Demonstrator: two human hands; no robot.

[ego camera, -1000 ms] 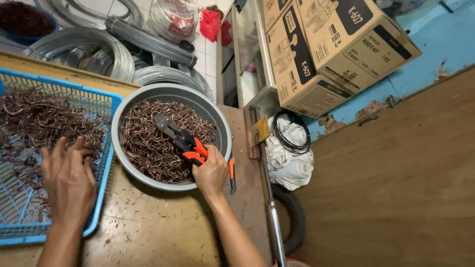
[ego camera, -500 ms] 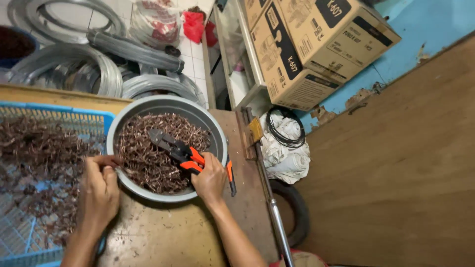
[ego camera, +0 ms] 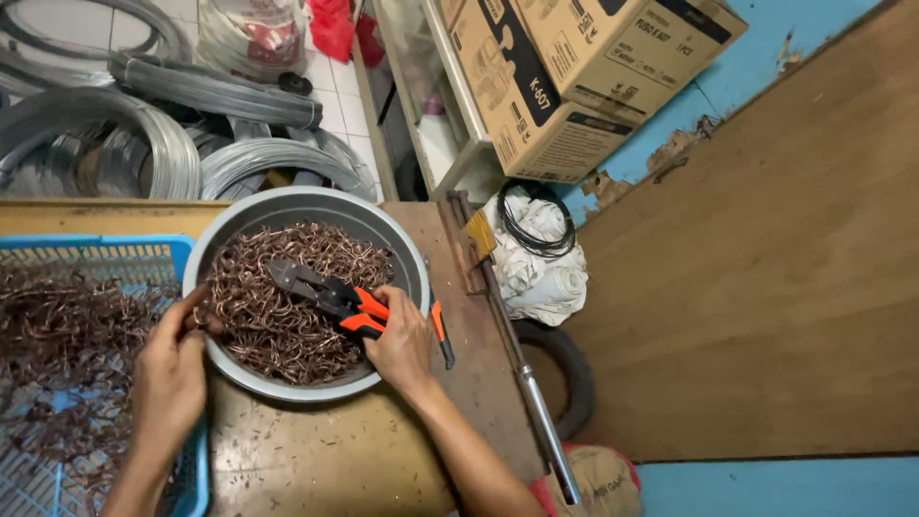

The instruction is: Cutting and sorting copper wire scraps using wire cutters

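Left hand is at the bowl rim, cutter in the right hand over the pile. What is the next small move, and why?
Probably pinch one copper wire piece with the left hand and bring it to the cutter. The left fingertips already touch the pile at the grey bowl rim, and the right hand grips the orange handles with the head resting on the wire pieces. Whether a piece is already pinched cannot be told.

Blue wall [ego camera: 766,67] with peeling paint, beside a brown wooden panel [ego camera: 766,287]. White tiled floor [ego camera: 330,96] stacked with grey wire coils [ego camera: 115,134]. Cardboard boxes [ego camera: 584,67] on a shelf; worn wooden workbench [ego camera: 335,460].
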